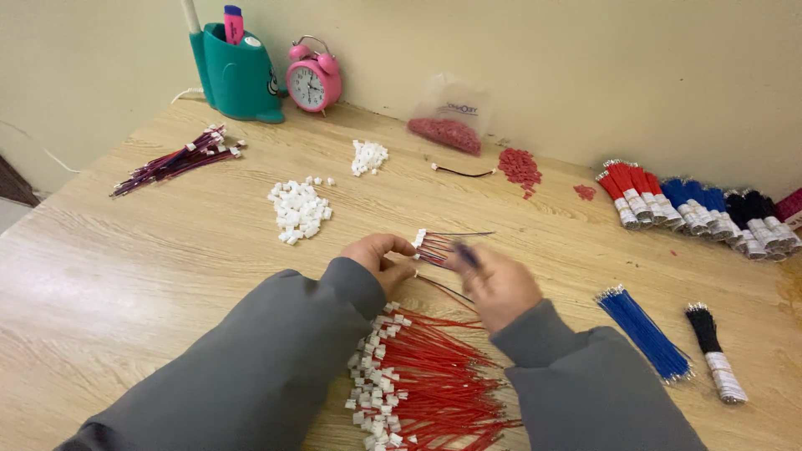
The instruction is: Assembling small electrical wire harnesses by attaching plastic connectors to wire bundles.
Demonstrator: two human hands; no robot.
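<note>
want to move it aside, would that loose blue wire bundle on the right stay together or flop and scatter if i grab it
The blue wire bundle shows no band, so its strands would probably splay or slip apart if gripped at one end. The strands look thin and straight, so likely light and somewhat springy. The black bundle beside it has a white wrap and should hold together better.

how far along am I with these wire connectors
Looks done: a large pile of red wires with white connectors lies by your sleeves, and a smaller finished bundle sits far left. In hand: your left hand and right hand hold a connector with wires. Left: loose white connectors, plus blue wires and black wires.
</note>
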